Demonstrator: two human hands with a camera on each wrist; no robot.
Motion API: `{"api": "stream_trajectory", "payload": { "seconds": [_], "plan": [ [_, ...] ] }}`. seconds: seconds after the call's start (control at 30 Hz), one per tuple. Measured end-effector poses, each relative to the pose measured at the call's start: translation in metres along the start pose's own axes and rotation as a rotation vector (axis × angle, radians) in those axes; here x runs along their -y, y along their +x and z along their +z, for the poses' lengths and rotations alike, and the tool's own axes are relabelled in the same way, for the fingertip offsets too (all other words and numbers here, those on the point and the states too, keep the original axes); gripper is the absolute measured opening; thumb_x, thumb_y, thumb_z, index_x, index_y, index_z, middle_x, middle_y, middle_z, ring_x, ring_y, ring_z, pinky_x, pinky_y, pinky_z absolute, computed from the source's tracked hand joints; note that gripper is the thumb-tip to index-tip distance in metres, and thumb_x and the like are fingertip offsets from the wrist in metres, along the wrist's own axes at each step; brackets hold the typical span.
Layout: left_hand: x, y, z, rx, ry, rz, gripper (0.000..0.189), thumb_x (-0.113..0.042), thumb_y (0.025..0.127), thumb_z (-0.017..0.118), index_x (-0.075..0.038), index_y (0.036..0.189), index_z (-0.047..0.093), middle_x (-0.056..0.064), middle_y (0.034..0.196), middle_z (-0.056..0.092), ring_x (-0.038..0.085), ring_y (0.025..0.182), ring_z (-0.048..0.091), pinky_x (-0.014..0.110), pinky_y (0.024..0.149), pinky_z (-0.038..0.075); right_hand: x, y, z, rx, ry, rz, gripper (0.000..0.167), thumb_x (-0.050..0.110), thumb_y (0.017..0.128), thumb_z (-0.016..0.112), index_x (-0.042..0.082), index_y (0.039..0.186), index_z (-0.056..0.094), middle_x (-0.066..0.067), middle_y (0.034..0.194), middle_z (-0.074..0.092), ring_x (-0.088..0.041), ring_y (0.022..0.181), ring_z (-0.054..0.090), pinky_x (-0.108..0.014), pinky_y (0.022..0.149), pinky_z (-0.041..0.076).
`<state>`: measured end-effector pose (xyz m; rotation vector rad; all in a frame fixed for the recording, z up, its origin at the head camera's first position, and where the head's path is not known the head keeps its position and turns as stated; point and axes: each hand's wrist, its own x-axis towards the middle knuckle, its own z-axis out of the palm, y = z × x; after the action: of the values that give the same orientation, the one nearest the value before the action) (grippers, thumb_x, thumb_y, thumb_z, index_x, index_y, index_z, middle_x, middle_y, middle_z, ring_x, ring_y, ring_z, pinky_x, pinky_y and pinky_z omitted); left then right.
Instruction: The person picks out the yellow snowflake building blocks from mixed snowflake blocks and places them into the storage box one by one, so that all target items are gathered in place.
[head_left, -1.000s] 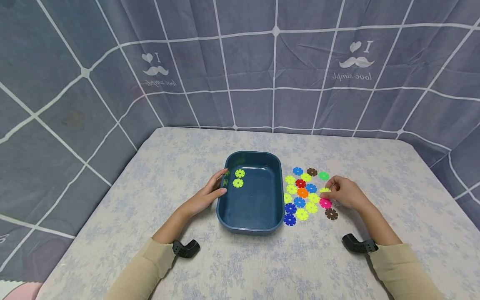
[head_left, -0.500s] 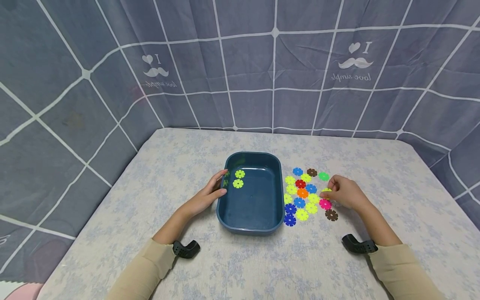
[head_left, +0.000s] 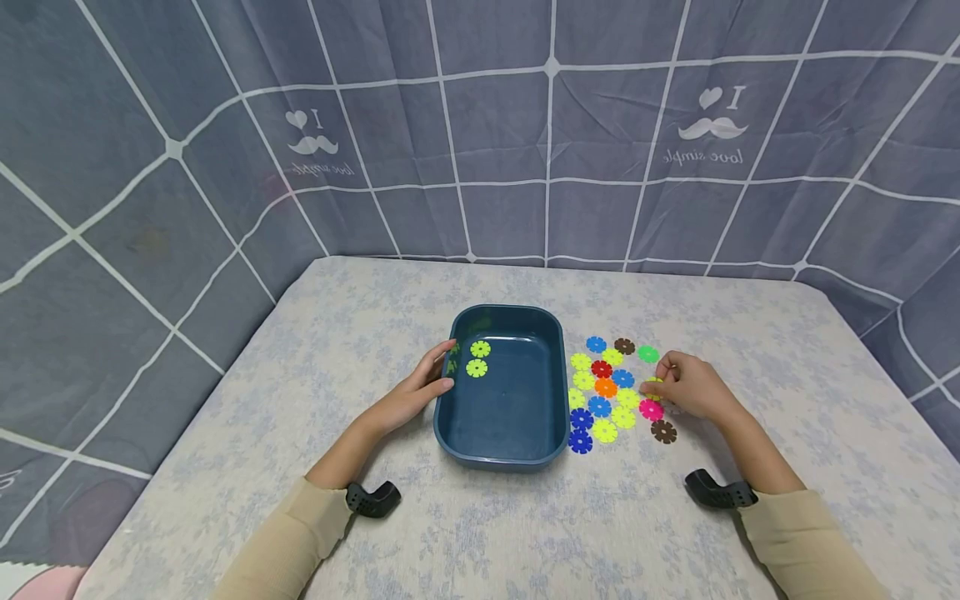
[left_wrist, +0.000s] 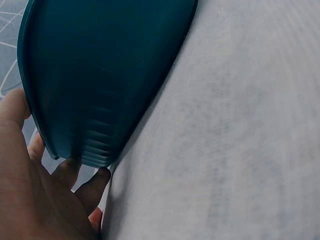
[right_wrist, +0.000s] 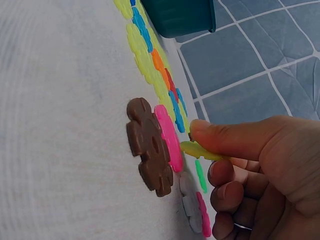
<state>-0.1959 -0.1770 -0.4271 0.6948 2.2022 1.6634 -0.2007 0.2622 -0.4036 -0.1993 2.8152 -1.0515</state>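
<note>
A dark blue-green plastic bin (head_left: 501,417) stands on the table, with two yellow-green snowflake discs (head_left: 477,358) lying in its far left part. My left hand (head_left: 408,398) rests against the bin's left side, its fingers spread along the outer wall (left_wrist: 95,145) and the thumb at the rim. To the right of the bin, my right hand (head_left: 690,385) pinches a yellow-green snowflake disc (right_wrist: 200,151) between thumb and index finger, tilted close over the table. Beneath and beside it lie a pink disc (head_left: 651,409) and a brown disc (head_left: 663,431).
Several flat notched discs lie between the bin and the right hand, among them an orange disc (head_left: 606,387), a red disc (head_left: 602,368), a dark blue disc (head_left: 581,441) and a green disc (head_left: 648,354). A grey-blue curtain (head_left: 495,133) hangs behind the patterned tablecloth (head_left: 480,533).
The right hand has raised the yellow-green disc slightly and tilted it between its fingers. The left hand and the bin have stayed in place.
</note>
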Motion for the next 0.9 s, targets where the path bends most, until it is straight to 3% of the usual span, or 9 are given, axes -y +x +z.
{"api": "stream_trajectory", "payload": {
  "seconds": [0.27,0.9],
  "plan": [
    [-0.001,-0.001,0.001,0.003,-0.002,0.002,0.063,-0.023,0.106,0.043,-0.019,0.158,0.008,0.007,0.163,0.002,0.032,0.147,0.004,0.055,0.114,0.017,0.004,-0.001,-0.002,0.009,0.047,0.02,0.033,0.024,0.089,0.073,0.0,0.09,0.05,-0.002,0.062,0.05,-0.018,0.056,0.047,-0.03,0.049,0.038],
    [-0.002,-0.001,0.001,-0.004,0.01,-0.007,0.062,-0.016,0.105,0.041,-0.021,0.158,0.009,0.01,0.163,0.003,0.033,0.147,0.007,0.055,0.114,0.018,0.017,-0.004,-0.001,-0.001,0.119,-0.02,0.03,0.022,0.091,0.071,0.001,0.092,0.049,0.0,0.056,0.041,-0.017,0.051,0.041,-0.029,0.046,0.032]
  ]
}}
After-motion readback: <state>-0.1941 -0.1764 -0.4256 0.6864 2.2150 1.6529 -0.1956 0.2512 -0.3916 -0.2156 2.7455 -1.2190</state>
